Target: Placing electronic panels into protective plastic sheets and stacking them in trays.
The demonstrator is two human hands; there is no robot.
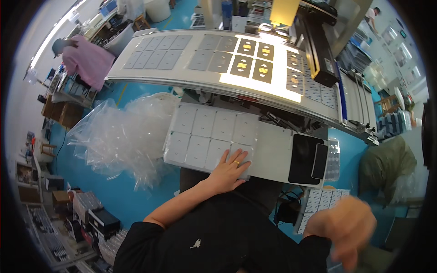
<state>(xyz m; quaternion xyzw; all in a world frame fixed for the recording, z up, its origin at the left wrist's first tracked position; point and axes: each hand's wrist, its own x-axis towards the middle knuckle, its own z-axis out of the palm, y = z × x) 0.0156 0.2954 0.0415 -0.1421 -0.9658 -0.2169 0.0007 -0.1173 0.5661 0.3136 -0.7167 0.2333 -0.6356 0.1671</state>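
Observation:
My left hand [228,171] lies flat on the near right part of a sheet of pale rectangular panels [200,120], fingers spread, a ring on one finger. The sheet looks wrapped in or set on clear plastic and rests on a white work table [272,152]. Off to the right, my right hand [343,223] is smeared by motion, and whether its fingers hold anything cannot be made out. It is nearest to a stack of blue-and-white patterned panels [321,200], partly behind it.
Beyond the table runs a long machine bed [157,75] with grey and brightly lit panels [242,66] under a black gantry [318,50]. A phone [319,161] lies on a black mat [300,157]. Crumpled clear plastic [132,136] fills the left. A person in pink [88,61] stands far left.

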